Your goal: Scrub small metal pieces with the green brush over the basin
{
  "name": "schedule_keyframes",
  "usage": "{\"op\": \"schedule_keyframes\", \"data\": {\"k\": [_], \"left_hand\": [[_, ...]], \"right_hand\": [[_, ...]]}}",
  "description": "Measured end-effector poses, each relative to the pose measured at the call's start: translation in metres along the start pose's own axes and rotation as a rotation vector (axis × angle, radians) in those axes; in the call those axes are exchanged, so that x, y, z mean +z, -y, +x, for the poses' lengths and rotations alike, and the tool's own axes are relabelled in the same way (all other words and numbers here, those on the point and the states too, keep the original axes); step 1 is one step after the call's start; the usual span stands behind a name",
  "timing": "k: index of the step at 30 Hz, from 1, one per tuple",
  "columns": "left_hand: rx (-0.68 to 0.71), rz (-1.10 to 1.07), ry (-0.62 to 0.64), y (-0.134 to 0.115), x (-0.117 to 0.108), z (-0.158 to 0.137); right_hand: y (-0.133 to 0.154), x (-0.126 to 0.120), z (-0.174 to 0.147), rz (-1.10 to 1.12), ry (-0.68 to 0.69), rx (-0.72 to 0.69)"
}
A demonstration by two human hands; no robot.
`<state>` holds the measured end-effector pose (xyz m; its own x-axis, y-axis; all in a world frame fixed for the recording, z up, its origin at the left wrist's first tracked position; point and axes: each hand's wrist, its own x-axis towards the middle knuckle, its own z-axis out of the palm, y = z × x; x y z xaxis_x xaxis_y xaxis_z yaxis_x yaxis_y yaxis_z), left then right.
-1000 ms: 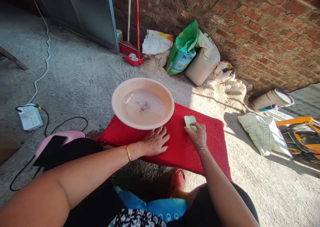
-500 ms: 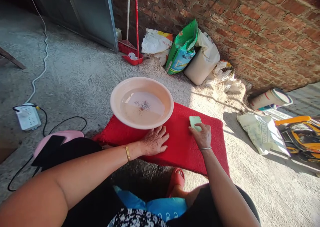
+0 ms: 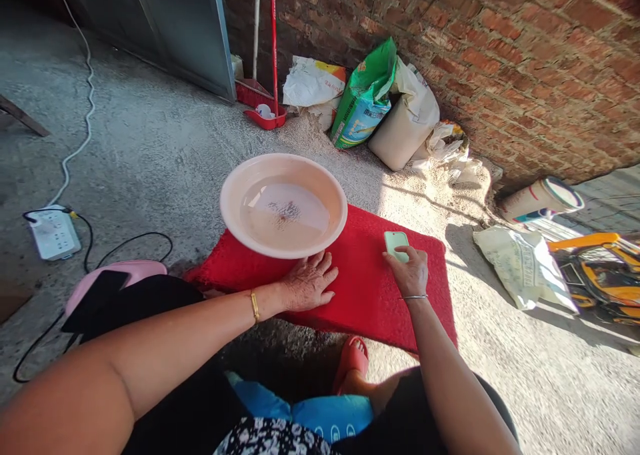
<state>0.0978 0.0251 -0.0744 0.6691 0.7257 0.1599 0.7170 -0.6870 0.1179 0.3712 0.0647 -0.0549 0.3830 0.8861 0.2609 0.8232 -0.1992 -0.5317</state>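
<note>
My left hand (image 3: 310, 283) lies flat with its fingers spread on a red cloth-covered surface (image 3: 363, 275). Its fingertips are close to the near rim of a pale pink basin (image 3: 230, 225). Clear water stands in the basin, with a dark pattern visible at the bottom. Toward the right side of the red cover, my right hand (image 3: 413, 275) has its thumb and fingers closed on the near part of a pale green, flat rectangular thing (image 3: 397, 241) with rounded corners. The fingers hide part of it, and its exact kind is unclear.
A white power strip (image 3: 54, 233) with cables lies on the floor at left. Along the brick wall are a red dustpan (image 3: 267, 118), a green sack (image 3: 363, 98), a pale sack (image 3: 405, 128) and a bucket (image 3: 535, 201). An orange-and-black machine (image 3: 600, 275) is at right.
My right hand has slid slightly to the right across the red cover with the pale green thing. My left hand and the basin have stayed in place.
</note>
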Motion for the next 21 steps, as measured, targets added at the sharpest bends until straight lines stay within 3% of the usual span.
{"op": "schedule_keyframes", "data": {"k": [3,10,17,21], "left_hand": [[-0.001,-0.005,0.001,0.0,0.0,0.0],[-0.002,0.013,-0.004,0.0,0.0,0.0],[-0.006,-0.003,0.014,0.0,0.001,0.0],[-0.011,-0.007,0.0,-0.001,0.0,0.0]], "right_hand": [[-0.002,-0.004,0.003,0.013,-0.043,0.008],[-0.004,0.004,-0.006,0.021,0.054,-0.012],[-0.012,-0.009,0.005,-0.006,-0.051,0.039],[-0.009,-0.002,-0.001,0.004,0.012,0.005]]}}
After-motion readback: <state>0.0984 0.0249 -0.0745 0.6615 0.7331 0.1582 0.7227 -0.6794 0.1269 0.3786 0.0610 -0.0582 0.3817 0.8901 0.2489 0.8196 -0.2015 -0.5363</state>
